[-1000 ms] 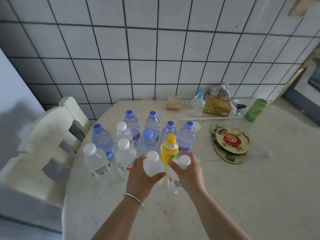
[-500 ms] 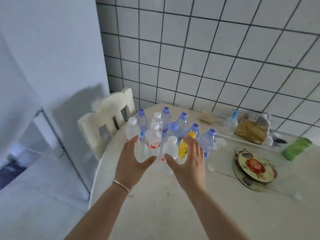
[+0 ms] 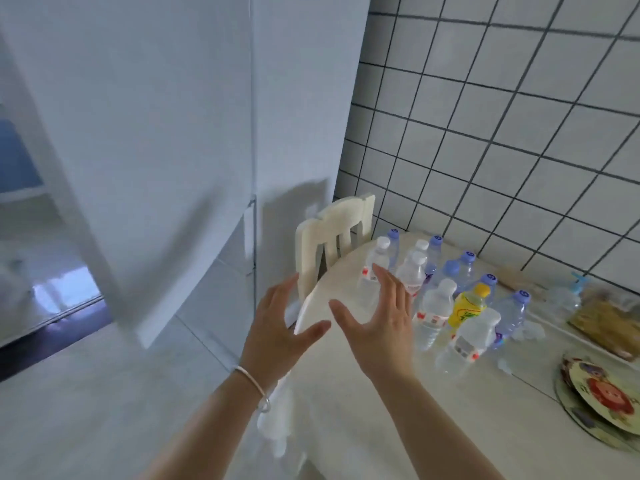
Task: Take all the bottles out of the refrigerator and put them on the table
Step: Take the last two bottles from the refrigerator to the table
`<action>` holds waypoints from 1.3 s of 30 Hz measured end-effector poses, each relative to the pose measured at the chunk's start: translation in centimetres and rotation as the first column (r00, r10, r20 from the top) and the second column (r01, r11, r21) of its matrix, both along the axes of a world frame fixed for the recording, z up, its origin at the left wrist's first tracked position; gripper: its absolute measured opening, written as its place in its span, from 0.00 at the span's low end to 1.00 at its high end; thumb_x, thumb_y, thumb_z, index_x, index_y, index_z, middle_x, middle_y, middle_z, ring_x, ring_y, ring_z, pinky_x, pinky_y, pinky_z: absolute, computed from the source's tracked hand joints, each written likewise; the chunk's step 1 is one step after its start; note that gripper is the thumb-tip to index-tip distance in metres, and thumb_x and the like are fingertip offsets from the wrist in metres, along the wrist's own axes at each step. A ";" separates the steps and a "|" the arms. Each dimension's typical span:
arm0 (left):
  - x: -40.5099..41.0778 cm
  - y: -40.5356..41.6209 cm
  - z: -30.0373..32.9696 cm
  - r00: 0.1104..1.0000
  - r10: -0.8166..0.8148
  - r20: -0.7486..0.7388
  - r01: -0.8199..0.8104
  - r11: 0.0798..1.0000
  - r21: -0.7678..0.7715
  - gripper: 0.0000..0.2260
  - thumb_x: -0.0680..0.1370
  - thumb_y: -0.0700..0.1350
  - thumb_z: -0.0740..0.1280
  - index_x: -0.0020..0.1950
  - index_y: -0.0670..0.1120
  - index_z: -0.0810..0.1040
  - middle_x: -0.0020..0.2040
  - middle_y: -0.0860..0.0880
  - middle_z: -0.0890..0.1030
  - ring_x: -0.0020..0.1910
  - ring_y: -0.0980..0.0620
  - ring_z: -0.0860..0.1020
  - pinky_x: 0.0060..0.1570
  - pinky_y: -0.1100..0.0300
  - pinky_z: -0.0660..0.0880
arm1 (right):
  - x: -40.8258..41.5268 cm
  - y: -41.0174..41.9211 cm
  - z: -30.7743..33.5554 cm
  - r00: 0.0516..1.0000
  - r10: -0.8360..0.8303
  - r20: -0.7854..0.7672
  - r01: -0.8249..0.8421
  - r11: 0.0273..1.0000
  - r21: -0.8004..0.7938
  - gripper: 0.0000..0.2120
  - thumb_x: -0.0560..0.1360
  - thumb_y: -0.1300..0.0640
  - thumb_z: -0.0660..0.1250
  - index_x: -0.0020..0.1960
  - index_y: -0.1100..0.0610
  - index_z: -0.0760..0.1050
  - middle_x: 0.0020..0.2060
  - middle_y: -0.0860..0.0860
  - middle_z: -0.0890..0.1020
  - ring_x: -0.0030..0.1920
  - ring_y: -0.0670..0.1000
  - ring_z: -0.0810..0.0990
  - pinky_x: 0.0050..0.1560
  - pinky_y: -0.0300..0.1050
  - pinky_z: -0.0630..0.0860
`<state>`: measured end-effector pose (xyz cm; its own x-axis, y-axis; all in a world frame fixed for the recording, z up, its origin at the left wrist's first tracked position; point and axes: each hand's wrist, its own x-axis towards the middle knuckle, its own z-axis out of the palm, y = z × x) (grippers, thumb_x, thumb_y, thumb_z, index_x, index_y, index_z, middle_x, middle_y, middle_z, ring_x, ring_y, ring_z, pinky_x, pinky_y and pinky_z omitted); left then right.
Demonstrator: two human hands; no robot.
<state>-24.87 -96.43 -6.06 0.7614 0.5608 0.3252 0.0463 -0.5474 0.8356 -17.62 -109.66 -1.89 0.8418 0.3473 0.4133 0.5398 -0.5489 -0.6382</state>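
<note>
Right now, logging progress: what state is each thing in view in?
Left hand: open, empty.
Right hand: open, empty.
Water bottles: upright on table, capped.
Yellow bottle: upright, capped.
Table: holds the bottles.
Chair: beside the table.
Refrigerator: blurred; door state unclear.

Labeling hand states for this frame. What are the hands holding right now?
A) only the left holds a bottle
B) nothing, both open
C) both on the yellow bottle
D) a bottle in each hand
B: the left hand and right hand are both spread with straight fingers and nothing in them, while the yellow bottle stands untouched among the water bottles on the table.
</note>
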 end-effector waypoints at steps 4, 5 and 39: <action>-6.3 1.8 0.8 0.996 -0.010 0.085 0.007 0.999 0.043 0.25 0.66 0.59 0.73 0.58 0.67 0.66 0.58 0.61 0.74 0.57 0.62 0.75 0.56 0.60 0.75 | -6.4 3.2 1.1 0.991 -0.040 0.131 0.025 0.993 0.118 0.34 0.64 0.36 0.62 0.65 0.54 0.68 0.59 0.48 0.74 0.60 0.44 0.67 0.65 0.40 0.63; -8.2 2.6 1.1 0.995 -0.028 0.094 0.021 0.997 0.080 0.24 0.66 0.59 0.71 0.60 0.66 0.68 0.58 0.60 0.75 0.56 0.62 0.75 0.54 0.59 0.77 | -8.2 4.0 1.3 0.987 -0.039 0.154 0.017 0.990 0.141 0.33 0.65 0.37 0.62 0.64 0.55 0.69 0.58 0.48 0.74 0.58 0.41 0.65 0.63 0.35 0.60; -21.7 57.0 7.9 0.953 0.221 0.205 -0.235 0.971 0.046 0.26 0.73 0.49 0.70 0.69 0.53 0.65 0.62 0.55 0.74 0.59 0.59 0.73 0.52 0.70 0.69 | -18.3 59.0 4.3 0.960 0.255 -0.117 -0.222 0.945 0.239 0.30 0.71 0.43 0.66 0.69 0.49 0.61 0.66 0.45 0.68 0.65 0.46 0.66 0.58 0.39 0.62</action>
